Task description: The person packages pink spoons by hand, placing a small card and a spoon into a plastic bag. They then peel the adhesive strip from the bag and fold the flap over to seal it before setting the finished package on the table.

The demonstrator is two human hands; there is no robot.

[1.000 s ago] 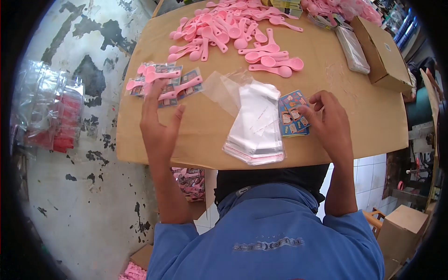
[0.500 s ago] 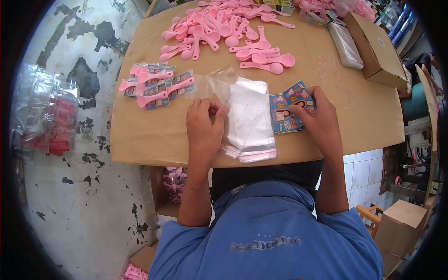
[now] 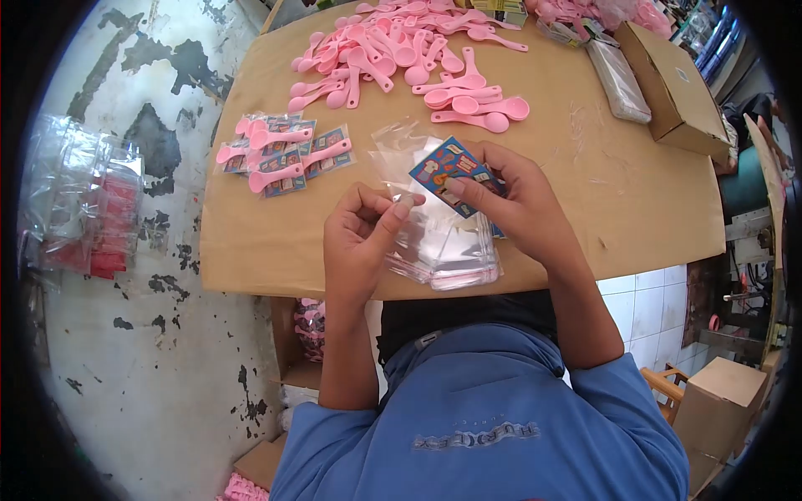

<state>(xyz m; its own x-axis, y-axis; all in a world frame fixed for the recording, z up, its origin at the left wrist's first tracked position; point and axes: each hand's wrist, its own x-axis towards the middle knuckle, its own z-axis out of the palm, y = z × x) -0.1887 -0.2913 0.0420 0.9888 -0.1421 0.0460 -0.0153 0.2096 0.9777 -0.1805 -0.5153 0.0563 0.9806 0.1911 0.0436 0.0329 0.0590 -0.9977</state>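
My right hand (image 3: 526,204) grips a blue printed card (image 3: 447,171) between thumb and fingers, tilted above a stack of clear plastic bags (image 3: 464,259). Another blue card is mostly hidden beneath that hand. Left of the stack, my left hand (image 3: 359,238) pinches a thin clear plastic bag (image 3: 393,146), whose far end spreads toward the card. The bag's held edge is partly covered by my fingers. Farther left, several pink spoons (image 3: 280,175) lie with blue cards in clear bags.
A large heap of loose pink spoons (image 3: 376,50) covers the far side of the brown-covered table (image 3: 276,250). At the right stand a cardboard box (image 3: 672,92) and a pack of clear bags (image 3: 618,79). More plastic packs (image 3: 83,200) are at the far left.
My right hand has lifted a card from the card pile and moved it left, over the bag stack. My left hand stays pinched on the bag, whose far end has swung right.
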